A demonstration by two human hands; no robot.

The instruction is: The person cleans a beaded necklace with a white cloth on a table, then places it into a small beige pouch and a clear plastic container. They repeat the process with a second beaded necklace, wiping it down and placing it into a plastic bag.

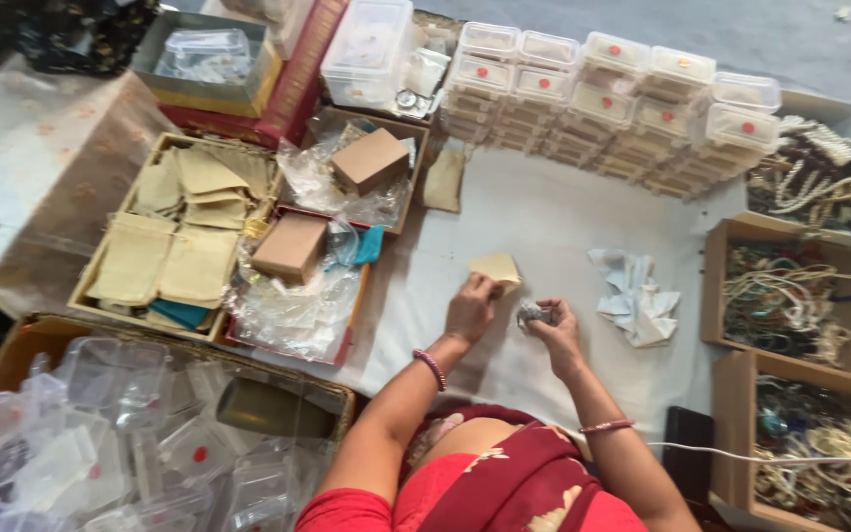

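White cloth covers our worktop, ringed by stacked clear boxes and trays of beads. Our left hand pinches a small beige pouch at its lower edge; it looks limp and light. Our right hand closes around a small silvery trinket, probably delicate, best held by fingertips

A white cloth covers the work surface under soft daylight.
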